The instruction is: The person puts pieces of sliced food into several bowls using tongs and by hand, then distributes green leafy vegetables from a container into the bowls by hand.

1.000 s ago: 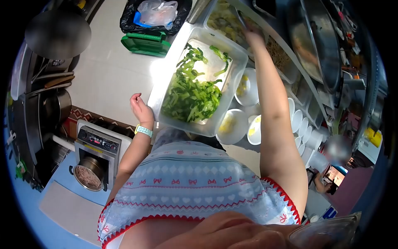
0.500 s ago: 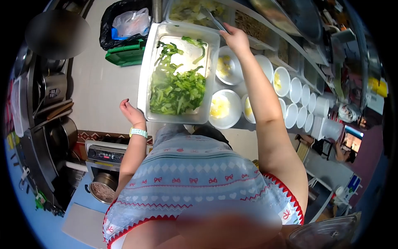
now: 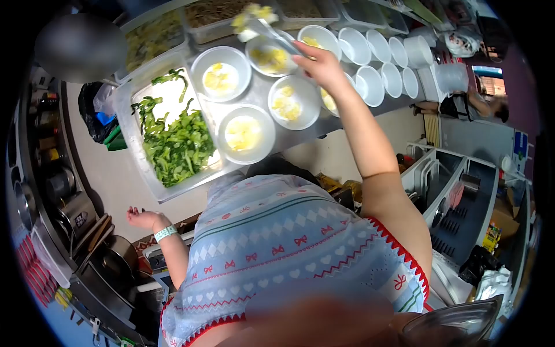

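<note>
My right hand (image 3: 319, 65) is closed round a pair of metal tongs (image 3: 280, 39). A clump of pale yellow-green vegetable pieces (image 3: 250, 22) sits in the tips of the tongs, above the far edge of a white bowl (image 3: 270, 65) that has yellow pieces in it. Nearer bowls, such as the white bowl (image 3: 245, 141) by the front edge, hold similar yellow pieces. My left hand (image 3: 144, 218) is held low, off the left front corner of a clear tub (image 3: 128, 136) of chopped leafy greens (image 3: 179, 147). Its fingers are loosely curled and apart, with nothing in them.
Behind the bowls stand tubs of food, one with yellow-green pieces (image 3: 151, 39) and one with brown shreds (image 3: 217, 14). More white bowls (image 3: 370, 85) run rightward along the steel counter (image 3: 295, 139). A black-lined bin (image 3: 89, 113) is at left. Another person (image 3: 474, 107) is far right.
My right hand has moved rightward along the bowls with the tongs, which now carry yellow-green pieces lifted from the tub. The view has turned right. My left hand stays empty.
</note>
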{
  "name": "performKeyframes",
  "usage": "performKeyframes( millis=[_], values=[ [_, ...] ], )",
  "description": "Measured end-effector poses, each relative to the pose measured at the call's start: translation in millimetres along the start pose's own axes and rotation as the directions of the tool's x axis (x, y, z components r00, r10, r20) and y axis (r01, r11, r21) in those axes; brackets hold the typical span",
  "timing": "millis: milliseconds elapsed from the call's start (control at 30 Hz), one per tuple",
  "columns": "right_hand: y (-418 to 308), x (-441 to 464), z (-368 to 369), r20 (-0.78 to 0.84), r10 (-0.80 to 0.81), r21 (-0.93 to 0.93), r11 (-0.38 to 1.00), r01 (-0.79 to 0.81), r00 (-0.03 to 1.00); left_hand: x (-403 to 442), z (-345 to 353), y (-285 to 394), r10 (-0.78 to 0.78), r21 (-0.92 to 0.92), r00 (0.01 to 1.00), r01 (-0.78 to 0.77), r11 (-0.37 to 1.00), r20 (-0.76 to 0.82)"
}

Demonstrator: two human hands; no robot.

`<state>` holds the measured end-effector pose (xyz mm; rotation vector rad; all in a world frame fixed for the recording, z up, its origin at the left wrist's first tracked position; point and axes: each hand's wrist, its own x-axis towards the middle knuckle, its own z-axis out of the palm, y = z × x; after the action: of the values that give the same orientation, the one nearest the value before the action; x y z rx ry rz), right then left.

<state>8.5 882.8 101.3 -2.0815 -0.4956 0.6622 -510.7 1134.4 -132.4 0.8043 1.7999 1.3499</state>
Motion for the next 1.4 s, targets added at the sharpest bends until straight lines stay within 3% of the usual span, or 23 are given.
performKeyframes(
  millis=[133,200,267,333,367,433,467,500,567,733,800,900,1033,1100,1200,1300,1400],
  values=[
    [34,-30,-60,-0.192,0.058,-0.017,0.998,-0.063,0.98,6,-5,48,0.016,-0.039,0.999,-0.018,0.999,-0.042],
    [57,-32,-75,-0.268,0.077,-0.027,0.996,-0.087,0.96,21,-8,67,0.103,-0.062,0.987,-0.111,0.992,-0.123],
    [109,-21,-142,-0.286,0.072,-0.017,0.997,-0.081,0.955,-37,1,74,0.152,-0.051,0.977,-0.162,0.986,-0.152],
    [169,-3,-229,-0.357,0.095,-0.216,0.959,-0.182,0.929,-133,18,66,0.176,-0.083,0.964,-0.195,0.977,-0.198],
    [197,13,-252,-0.342,0.1,-0.214,0.96,-0.18,0.935,-166,20,61,0.184,-0.072,0.96,-0.202,0.977,-0.21],
    [217,39,-258,-0.228,-0.114,-0.71,0.699,-0.085,0.967,-204,22,58,0.235,-0.079,0.958,-0.25,0.965,-0.163],
    [207,46,-259,-0.241,0.081,-0.733,0.638,-0.236,0.967,-203,19,50,0.134,-0.109,0.984,-0.147,0.983,-0.113],
    [210,50,-267,-0.227,0.08,-0.735,0.64,-0.224,0.971,-220,19,50,0.04,-0.152,0.994,-0.054,0.987,-0.099],
    [220,59,-288,-0.238,-0.029,-0.814,0.551,-0.183,0.971,-253,16,54,-0.015,-0.218,0.993,-0.01,0.976,-0.117],
    [224,60,-327,-0.174,0.023,-0.809,0.566,-0.156,0.985,-308,6,63,0.003,-0.219,0.986,-0.04,0.975,-0.164],
    [226,69,-322,-0.051,0.016,-0.844,0.533,-0.052,0.999,-318,2,62,0.005,-0.22,0.984,-0.046,0.974,-0.18],
    [215,73,-311,-0.035,0.103,-0.836,0.542,-0.086,0.994,-324,-4,58,-0.004,-0.248,0.988,-0.035,0.968,-0.157],
    [236,80,-306,-0.023,0.082,-0.825,0.562,-0.065,0.996,-317,-16,47,-0.03,-0.26,0.991,-0.005,0.966,-0.13],
    [250,84,-316,-0.046,0.136,-0.658,0.742,-0.132,0.99,-314,-18,43,-0.045,-0.259,0.994,0.019,0.966,-0.096],
    [247,66,-331,-0.033,0.22,-0.524,0.827,-0.204,0.975,-330,-6,54,-0.021,-0.242,0.986,-0.02,0.97,-0.167],
    [248,58,-333,-0.072,0.09,-0.586,0.802,-0.115,0.993,-331,-2,55,0.004,-0.247,0.991,-0.037,0.968,-0.131],
    [247,56,-336,-0.054,0.1,-0.589,0.8,-0.113,0.994,-335,6,58,-0.01,-0.244,0.991,-0.022,0.97,-0.131]
  ],
)
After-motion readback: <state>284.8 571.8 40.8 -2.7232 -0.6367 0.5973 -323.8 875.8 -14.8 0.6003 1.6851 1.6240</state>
